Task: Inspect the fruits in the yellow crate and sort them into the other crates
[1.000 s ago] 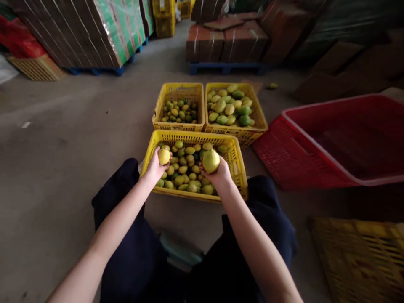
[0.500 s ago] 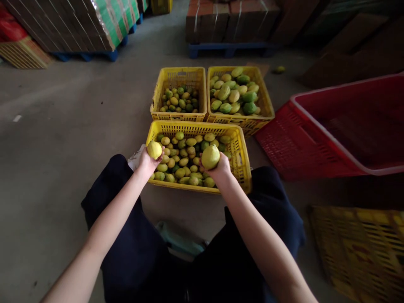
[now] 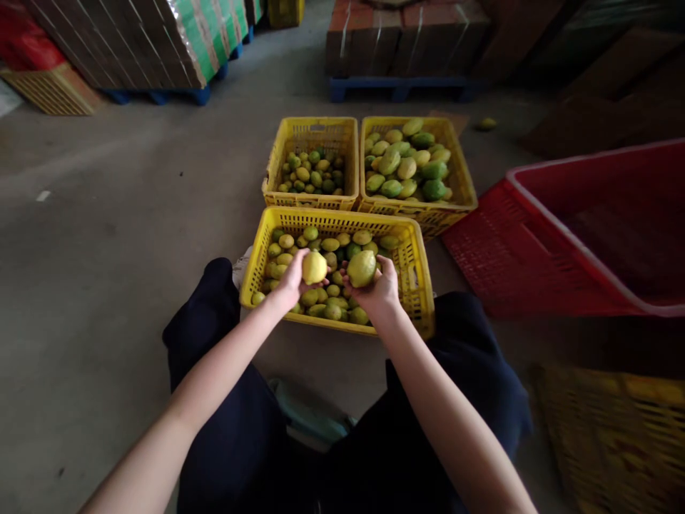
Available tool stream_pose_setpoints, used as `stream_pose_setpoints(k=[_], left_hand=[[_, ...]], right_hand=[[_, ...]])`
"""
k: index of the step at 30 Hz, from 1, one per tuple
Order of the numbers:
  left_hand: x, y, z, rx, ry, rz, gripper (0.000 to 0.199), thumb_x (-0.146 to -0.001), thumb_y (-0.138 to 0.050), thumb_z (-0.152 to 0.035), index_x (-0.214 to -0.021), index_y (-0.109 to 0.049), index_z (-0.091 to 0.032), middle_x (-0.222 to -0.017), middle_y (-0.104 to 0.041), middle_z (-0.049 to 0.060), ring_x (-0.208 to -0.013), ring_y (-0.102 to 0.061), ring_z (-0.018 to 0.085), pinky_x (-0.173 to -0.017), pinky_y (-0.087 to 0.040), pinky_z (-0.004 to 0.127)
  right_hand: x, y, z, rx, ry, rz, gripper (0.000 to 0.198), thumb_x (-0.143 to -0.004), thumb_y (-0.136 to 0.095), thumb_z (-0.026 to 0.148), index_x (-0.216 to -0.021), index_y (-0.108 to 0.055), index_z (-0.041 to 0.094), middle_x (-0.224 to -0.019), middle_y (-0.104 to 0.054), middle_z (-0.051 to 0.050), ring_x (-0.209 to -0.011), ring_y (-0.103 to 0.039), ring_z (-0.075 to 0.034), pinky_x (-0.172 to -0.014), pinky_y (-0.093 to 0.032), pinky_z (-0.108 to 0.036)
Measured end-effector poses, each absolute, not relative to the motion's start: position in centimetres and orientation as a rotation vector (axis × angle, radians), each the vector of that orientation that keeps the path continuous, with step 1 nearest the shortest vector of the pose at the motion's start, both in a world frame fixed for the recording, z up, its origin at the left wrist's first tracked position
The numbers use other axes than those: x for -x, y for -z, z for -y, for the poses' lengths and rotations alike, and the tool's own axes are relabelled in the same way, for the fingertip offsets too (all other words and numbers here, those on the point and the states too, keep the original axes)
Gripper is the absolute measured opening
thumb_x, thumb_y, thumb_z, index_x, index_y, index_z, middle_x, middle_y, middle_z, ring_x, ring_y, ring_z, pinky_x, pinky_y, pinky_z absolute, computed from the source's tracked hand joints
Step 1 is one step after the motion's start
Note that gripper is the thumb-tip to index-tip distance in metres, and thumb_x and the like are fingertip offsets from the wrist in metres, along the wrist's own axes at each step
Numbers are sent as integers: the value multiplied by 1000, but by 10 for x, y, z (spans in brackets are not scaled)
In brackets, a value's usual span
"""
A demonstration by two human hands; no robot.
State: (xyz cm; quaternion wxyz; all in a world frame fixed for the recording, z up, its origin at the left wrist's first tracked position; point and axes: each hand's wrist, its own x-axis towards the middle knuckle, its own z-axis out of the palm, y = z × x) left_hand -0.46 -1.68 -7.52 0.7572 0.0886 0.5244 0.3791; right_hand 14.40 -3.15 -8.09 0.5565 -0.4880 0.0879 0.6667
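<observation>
Above the near yellow crate (image 3: 342, 215), my left hand (image 3: 292, 280) is closed around a yellow lemon (image 3: 314, 268). Beside it, a short gap away, my right hand (image 3: 384, 291) grips a larger, greener lemon (image 3: 362, 269). Many yellow and green lemons (image 3: 332, 313) lie in the crate beneath; my hands and the two held fruits hide part of them. Fingers of both hands wrap under the fruit and are partly out of sight.
Behind stand two more yellow crates, the left one (image 3: 272, 153) with small lemons and the right one (image 3: 465, 171) with larger ones. A red crate (image 3: 481, 243) is at the right. One lemon (image 3: 486, 124) lies on the floor. Loaded pallets (image 3: 399, 89) stand farther back.
My left hand has moved right with its lemon, from the crate's left edge to near my right hand. The lemon in my right hand has turned a little.
</observation>
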Motion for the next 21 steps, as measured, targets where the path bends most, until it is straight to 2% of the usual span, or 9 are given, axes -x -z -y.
stream_pose_setpoints(k=[7,12,14,17,21], left_hand=[[-21,87,34,-243,-681,-1084,25,-95,-60,-34,-103,-73,-15,-66,-71,6,-47,-60,17,-43,-47,26],[-19,81,41,-415,-734,-1031,5,-89,-68,-23,-87,-68,-19,-75,-72,6,-58,-63,15,-60,-55,27],[-18,82,43,-505,-733,-1066,7,-86,-69,-20,-81,-64,-20,-75,-71,4,-64,-65,16,-63,-57,28],[-17,86,42,-567,-703,-1122,9,-83,-70,-18,-79,-62,-21,-74,-69,3,-68,-65,17,-64,-58,29],[-13,90,40,-513,-691,-1182,7,-86,-67,-19,-83,-61,-20,-70,-68,3,-65,-65,18,-54,-53,25]], right_hand=[[-153,84,35,1163,-1590,-79,21,-86,-50,39,-81,-60,21,-62,-64,-2,-56,-59,-18,-38,-37,-22],[-153,90,34,1183,-1583,-112,13,-85,-56,33,-81,-60,21,-62,-65,0,-53,-60,-16,-40,-41,-22],[-151,91,33,1204,-1577,-117,14,-87,-53,31,-80,-60,21,-60,-64,1,-51,-59,-15,-41,-43,-22],[-149,93,33,1232,-1608,-110,15,-88,-52,30,-80,-62,21,-58,-64,0,-50,-59,-16,-43,-46,-23],[-144,96,33,1256,-1647,-82,15,-87,-53,29,-79,-63,19,-58,-65,-1,-51,-60,-16,-44,-48,-24]])
